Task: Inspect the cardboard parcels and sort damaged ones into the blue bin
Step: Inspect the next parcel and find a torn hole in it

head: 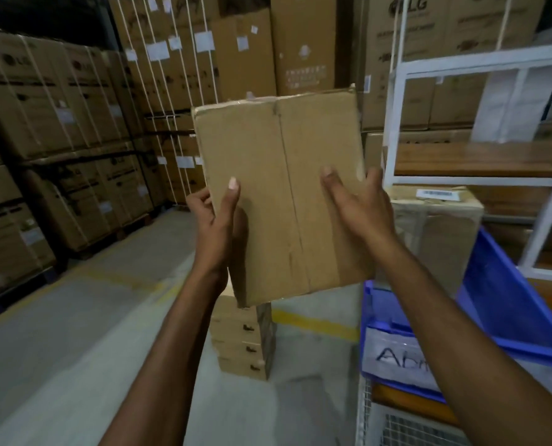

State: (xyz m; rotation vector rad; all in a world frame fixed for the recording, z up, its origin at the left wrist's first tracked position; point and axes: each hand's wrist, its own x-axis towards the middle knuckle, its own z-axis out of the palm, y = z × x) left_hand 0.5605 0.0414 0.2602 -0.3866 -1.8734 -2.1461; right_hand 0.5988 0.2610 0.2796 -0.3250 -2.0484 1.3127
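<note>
I hold a brown cardboard parcel (281, 194) up in front of me, its taped face toward the camera and its top edge looking frayed. My left hand (218, 220) grips its left edge, thumb on the front and fingers behind. My right hand (356, 204) grips the right edge, thumb on the front face and fingers round the side. The blue bin (506, 304) with a white handwritten label sits at the lower right, below the parcel.
A short stack of small cardboard boxes (242, 339) stands on the floor under the parcel. A taped parcel (435, 220) lies by a white metal rack (403, 123). Tall strapped cartons (59, 123) line the left and back. A wire cage (406, 426) is below the bin.
</note>
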